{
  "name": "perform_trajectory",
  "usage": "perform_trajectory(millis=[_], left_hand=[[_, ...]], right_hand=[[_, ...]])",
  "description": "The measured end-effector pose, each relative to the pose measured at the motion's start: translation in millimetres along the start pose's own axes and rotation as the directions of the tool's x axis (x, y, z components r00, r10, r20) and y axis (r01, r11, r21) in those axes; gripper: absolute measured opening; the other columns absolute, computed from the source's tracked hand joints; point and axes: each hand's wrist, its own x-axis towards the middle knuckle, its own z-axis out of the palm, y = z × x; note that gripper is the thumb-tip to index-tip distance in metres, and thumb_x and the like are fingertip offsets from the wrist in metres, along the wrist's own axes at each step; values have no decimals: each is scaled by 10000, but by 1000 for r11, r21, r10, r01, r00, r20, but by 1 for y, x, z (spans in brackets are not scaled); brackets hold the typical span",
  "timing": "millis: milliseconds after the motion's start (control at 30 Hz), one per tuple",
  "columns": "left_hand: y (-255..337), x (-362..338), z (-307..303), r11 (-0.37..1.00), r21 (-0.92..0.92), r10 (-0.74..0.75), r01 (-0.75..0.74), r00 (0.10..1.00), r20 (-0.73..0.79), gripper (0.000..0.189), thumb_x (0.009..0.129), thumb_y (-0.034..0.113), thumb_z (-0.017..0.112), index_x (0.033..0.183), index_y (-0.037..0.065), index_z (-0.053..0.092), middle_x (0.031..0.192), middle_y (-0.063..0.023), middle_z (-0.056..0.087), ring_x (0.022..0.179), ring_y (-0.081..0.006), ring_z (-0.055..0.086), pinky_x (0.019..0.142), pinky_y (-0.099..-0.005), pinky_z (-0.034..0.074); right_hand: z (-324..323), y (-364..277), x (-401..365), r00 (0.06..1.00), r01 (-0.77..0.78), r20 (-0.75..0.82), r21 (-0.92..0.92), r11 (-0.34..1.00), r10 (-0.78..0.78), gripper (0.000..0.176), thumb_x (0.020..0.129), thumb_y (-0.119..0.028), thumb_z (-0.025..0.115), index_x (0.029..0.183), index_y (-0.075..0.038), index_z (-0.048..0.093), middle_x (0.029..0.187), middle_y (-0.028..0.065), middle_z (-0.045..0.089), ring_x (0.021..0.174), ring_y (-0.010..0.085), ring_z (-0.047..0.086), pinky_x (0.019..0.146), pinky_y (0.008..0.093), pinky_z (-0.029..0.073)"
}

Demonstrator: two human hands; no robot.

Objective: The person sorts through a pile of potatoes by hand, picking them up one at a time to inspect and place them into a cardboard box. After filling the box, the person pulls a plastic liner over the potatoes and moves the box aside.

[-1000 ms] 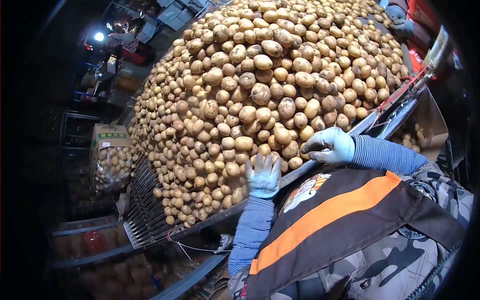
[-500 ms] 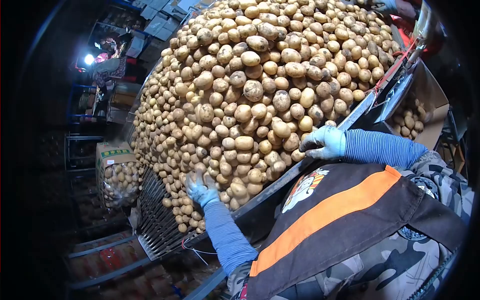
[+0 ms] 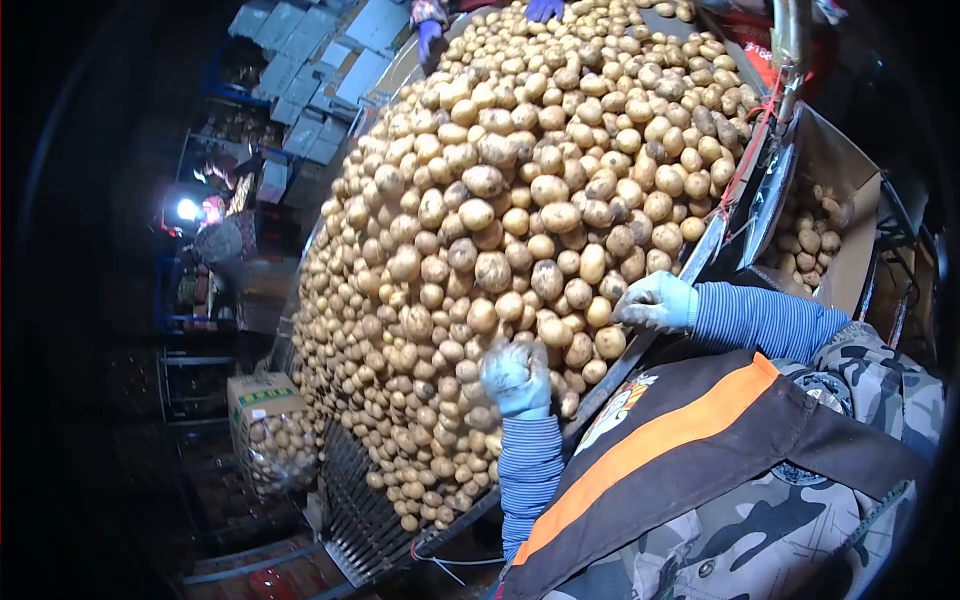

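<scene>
Back of the left hand (image 3: pixel 517 378), pale blue knit glove, faces the camera: palm and fingertips hidden against the heaped brown potatoes (image 3: pixel 500 230), grip unreadable. Right hand (image 3: pixel 655 302), same glove: fingertips tucked among potatoes, hold unclear. Far above both hands, pile top and purple-gloved hand (image 3: pixel 543 8) cut by frame edge. Right of right hand, brown cardboard box (image 3: pixel 858 262) half hidden behind grey metal rail (image 3: pixel 710 250). Far left of left hand, figure (image 3: pixel 212 240) by lamp blurred.

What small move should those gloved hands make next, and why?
Probably the pale-gloved left hand should lift from the heap of dusty brown potatoes; it looks curled there, while the right hand rests by the grey metal rail.
</scene>
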Motion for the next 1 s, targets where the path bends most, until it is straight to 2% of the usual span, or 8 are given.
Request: perform_trajectory(millis=[67, 233, 367, 433, 633, 800, 933, 1000], left_hand=[[-10, 18, 5, 1000, 7, 2, -2, 999, 33, 127, 728, 152, 650, 636, 75, 609, 653, -91, 596, 635, -297, 571, 640, -407, 471], [12, 93, -3, 989, 114, 119, -98, 973, -196, 318, 734, 51, 659, 1052, 45, 655, 927, -152, 647, 878, -327, 616, 804, -435, 487], [3, 141, 22, 975, -192, -140, 109, 978, -155, 457, 738, 137, 713, 1170, 41, 599, 1079, -169, 633, 1024, -345, 586, 912, -426, 459], [13, 165, 20, 986, -14, -168, 167, 984, -66, 603, 728, 154, 732, 1281, 57, 514, 1223, -181, 562, 1164, -343, 510, 1001, -406, 398], [22, 201, 35, 950, 272, -111, 152, 981, -159, 805, 703, 376, 748, 1383, 113, 408, 1386, -204, 413, 1262, -371, 408, 1034, -495, 336], [28, 236, 48, 874, 481, -162, 64, 973, 165, 673, 725, 329, 716, 1332, 156, 482, 1297, -191, 489, 1147, -339, 500, 950, -460, 410], [24, 228, 48, 943, 322, -99, 82, 994, 37, 566, 730, 334, 712, 1236, 128, 564, 1207, -179, 538, 1108, -318, 529, 916, -415, 441], [67, 214, 36, 939, -277, -210, 203, 978, 6, 504, 762, 288, 702, 1193, 56, 581, 1133, -182, 579, 1099, -312, 541, 953, -436, 432]], right_hand=[[-19, 6, -6, 999, -18, -41, 53, 998, 20, 336, 923, -342, 583, 800, -37, 652, 625, 57, 612, 563, 122, 575, 562, 298, 478], [-40, 32, -14, 992, 24, -129, 244, 970, 8, 277, 913, -320, 604, 965, -65, 697, 692, 16, 647, 499, 82, 523, 458, 244, 443], [-63, 21, -23, 983, 55, -182, 209, 976, -16, 335, 894, -274, 614, 1165, -78, 620, 1023, 94, 655, 882, 144, 620, 754, 300, 514], [-73, 18, -22, 985, 94, -162, 217, 972, -60, 529, 862, -263, 638, 1317, -43, 481, 1244, 138, 559, 1145, 194, 554, 955, 354, 458], [-85, 20, -15, 986, 93, -166, 387, 917, -29, 557, 851, -227, 664, 1318, -1, 459, 1212, 124, 571, 1116, 184, 563, 955, 340, 460], [-89, 12, 2, 991, 115, -94, 211, 971, -97, 408, 863, -232, 658, 1212, -34, 584, 1108, 92, 651, 1048, 177, 599, 928, 316, 468], [-98, 2, 10, 984, -167, 155, 609, 775, 90, 421, 895, -270, 623, 1267, -88, 553, 1141, 101, 629, 1012, 162, 610, 824, 322, 529], [-104, -17, 23, 948, -318, 246, 774, 548, 202, 661, 882, -390, 644, 1405, -108, 354, 1191, 74, 590, 935, 193, 647, 745, 335, 569]])
